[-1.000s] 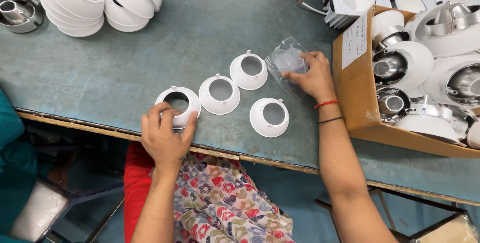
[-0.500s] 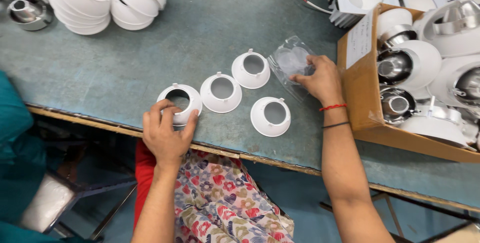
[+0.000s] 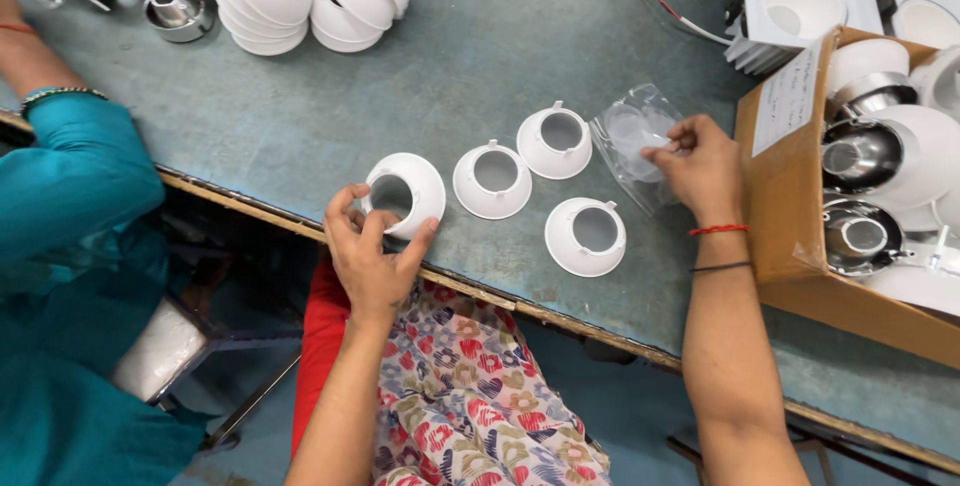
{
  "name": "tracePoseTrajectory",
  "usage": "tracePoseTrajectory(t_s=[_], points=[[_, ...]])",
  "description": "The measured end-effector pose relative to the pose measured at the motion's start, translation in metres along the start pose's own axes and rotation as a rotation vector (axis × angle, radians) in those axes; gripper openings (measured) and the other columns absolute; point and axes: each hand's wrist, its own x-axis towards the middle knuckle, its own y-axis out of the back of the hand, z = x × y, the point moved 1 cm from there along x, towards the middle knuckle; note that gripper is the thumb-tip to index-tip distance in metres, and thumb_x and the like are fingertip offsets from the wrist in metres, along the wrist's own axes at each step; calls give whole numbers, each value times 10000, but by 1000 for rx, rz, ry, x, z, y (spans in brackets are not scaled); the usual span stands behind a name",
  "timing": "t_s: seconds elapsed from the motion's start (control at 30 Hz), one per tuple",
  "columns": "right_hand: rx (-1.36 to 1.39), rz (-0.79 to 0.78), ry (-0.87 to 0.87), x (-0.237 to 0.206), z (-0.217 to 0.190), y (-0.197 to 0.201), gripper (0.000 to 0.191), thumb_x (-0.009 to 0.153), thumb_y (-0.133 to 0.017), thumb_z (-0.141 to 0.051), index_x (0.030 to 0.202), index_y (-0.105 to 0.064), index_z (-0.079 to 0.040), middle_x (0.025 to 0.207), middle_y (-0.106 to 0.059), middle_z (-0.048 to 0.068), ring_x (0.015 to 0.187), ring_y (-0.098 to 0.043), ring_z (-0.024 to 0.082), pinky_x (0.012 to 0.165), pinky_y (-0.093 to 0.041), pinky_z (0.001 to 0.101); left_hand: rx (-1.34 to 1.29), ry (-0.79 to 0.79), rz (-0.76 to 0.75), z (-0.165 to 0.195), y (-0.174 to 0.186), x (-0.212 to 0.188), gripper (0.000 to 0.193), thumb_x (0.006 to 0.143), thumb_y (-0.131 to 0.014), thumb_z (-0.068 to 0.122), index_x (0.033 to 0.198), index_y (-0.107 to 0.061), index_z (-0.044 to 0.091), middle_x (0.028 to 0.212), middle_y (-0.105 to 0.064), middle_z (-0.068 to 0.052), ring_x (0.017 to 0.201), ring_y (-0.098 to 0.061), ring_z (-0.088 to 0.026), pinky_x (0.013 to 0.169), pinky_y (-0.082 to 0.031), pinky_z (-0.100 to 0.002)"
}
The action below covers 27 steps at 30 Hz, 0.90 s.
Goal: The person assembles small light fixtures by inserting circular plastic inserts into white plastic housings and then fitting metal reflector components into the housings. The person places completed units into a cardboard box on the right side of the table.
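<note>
Since the earlier views, we see the left hand [image 3: 372,256] tilt 1 white ring [image 3: 404,193] off the worktop [image 3: 250,136] edge; the right hand [image 3: 700,164] apparently pinches a clear bag [image 3: 628,136].

brown cardboard box [image 3: 790,236] at right, white label [image 3: 785,98], clear bag [image 3: 632,141]

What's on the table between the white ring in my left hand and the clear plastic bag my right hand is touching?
In the head view, two white rings lie between the held ring and the plastic bag; a third sits just below that line.
</note>
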Motion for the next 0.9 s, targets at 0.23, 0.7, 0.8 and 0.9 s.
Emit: tracePoseTrajectory(t_s=[0.23,0.7,0.8,0.9], points=[[447,153,82,1,-11,12,216,954,-842,-67,1071,-688,29,923,-689,57,795,-618,84,707,-511,239,-37,66,-110,12,29,-13,335,752,-921,322,868,-730,72,1319,-576,-125,1037,-505,-322,843,-464,-425],[790,-201,25,-145,-140,-4,122,970,-704,60,1092,-711,61,1016,-727,97,893,-699,161,822,-581,278,-272,-59,-351,31,5,-12,895,669,-914,478,1385,-549,84,1345,-622,-155,1258,-564,-382,1038,-464,-496],[743,-99,123,-157,-148,-12,135,961,-749,83,1086,-721,38,1105,-718,96,977,-677,138,856,-563,269,-245,-50,-452,22,0,-7,1120,596,-928,563,1489,-454,80,1285,-638,-157,1241,-571,-376,1008,-452,-507],[456,8,363,-167,-154,-13,171,935,-778,99,1075,-737,11,1106,-719,115,964,-700,182,836,-565,276,-264,-55,-497,16,-2,-8,1186,578,-928,576,1517,-417,63,1295,-653,-130,1233,-587,-357,1006,-456,-497]])
